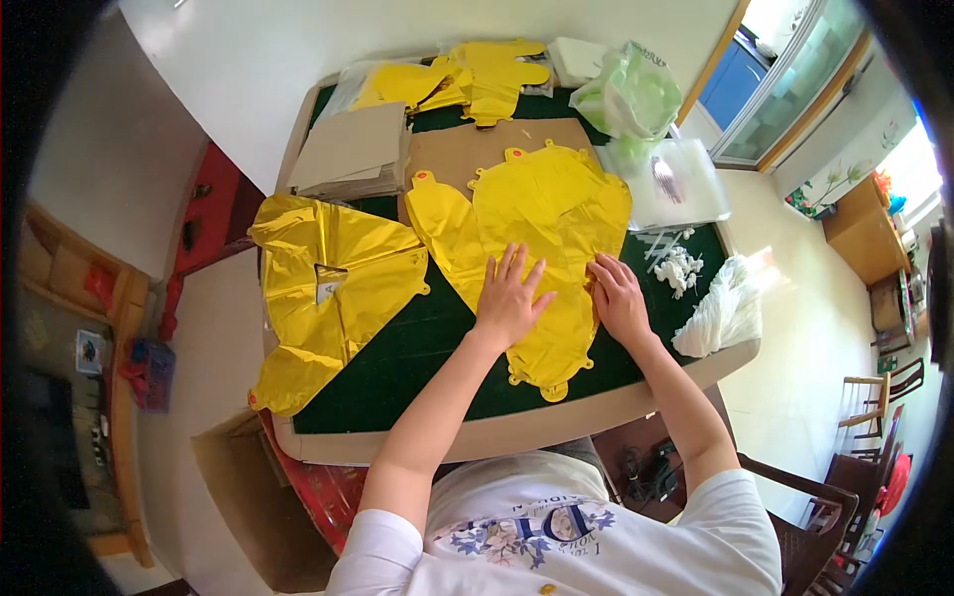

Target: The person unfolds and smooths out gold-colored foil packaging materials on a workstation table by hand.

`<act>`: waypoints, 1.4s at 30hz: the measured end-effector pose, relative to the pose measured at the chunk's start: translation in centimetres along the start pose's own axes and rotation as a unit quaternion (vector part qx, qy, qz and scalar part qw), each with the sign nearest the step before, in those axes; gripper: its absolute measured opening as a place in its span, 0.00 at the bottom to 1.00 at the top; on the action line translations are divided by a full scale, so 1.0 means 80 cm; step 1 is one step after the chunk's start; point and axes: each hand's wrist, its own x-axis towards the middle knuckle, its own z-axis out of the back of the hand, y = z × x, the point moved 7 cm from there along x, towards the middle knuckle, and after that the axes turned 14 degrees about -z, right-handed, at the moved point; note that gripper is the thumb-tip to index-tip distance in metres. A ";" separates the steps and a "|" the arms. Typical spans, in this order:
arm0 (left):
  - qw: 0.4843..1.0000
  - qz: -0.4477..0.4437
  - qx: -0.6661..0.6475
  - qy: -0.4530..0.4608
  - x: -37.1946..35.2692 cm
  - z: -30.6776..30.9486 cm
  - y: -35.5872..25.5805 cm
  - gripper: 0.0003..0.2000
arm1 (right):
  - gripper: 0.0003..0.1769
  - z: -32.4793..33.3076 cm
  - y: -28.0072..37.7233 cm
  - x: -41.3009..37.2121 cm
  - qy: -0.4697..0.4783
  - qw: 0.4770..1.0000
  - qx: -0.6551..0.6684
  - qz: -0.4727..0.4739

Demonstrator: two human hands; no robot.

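Note:
A flat, uninflated gold foil balloon (552, 214) lies in front of me, partly on a cardboard sheet (437, 151) and partly on the green table top. My left hand (510, 301) rests on its middle, palm down with the fingers spread. At the balloon's right edge, my right hand (618, 298) is closed, with bent fingers pinching the foil; the fingertips are partly hidden. To the left lies another gold foil balloon (363, 260), creased, with a small opening showing a pale piece marked with a letter. Neither hand touches that one.
Further gold foil pieces (492, 79) lie at the back beside a stack of grey card (353, 149). On the right are a green-white plastic bag (631, 94), clear plastic sleeves (681, 184), white straws (656, 246), small white pieces (679, 270) and a white string bundle (717, 313).

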 end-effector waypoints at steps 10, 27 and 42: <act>1.000 0.015 0.000 0.028 -0.004 -0.010 0.004 0.27 | 0.14 0.007 -0.040 0.032 -0.076 0.989 -0.032 -0.121; 0.997 0.031 -0.007 0.065 -0.004 -0.008 0.003 0.28 | 0.17 -0.017 -0.048 0.039 -0.110 0.969 -0.140 -0.171; 0.997 0.029 0.006 0.078 0.012 -0.025 0.009 0.32 | 0.16 -0.020 -0.048 0.040 -0.105 0.966 -0.155 -0.180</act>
